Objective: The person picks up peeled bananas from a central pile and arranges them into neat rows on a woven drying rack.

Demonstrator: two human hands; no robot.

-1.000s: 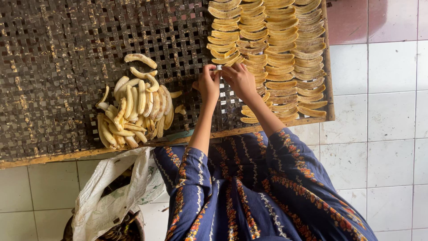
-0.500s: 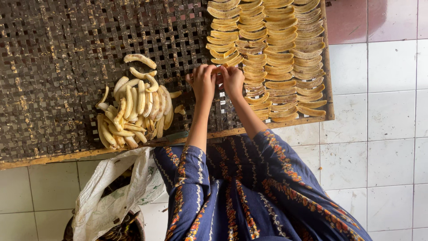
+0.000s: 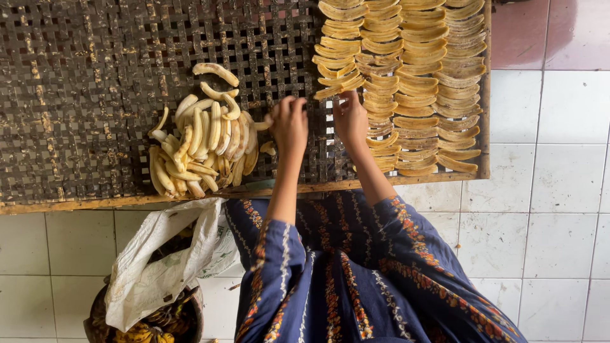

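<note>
Your left hand [image 3: 290, 124] pinched a banana piece [image 3: 263, 124] by the pile [image 3: 202, 145] | right hand [image 3: 351, 117] gripped a slice [image 3: 338, 89] at the rows [image 3: 406, 76] | rack [image 3: 95, 76] front edge.

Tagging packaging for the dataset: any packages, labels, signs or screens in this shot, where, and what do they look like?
Crumpled white plastic bag: lower left on the tiled floor, draped over a round dark basket; faint green print on one fold.
No labels, signs or screens in view.

Soft, even daylight; sharp focus, faint shadows, no glare.
</note>
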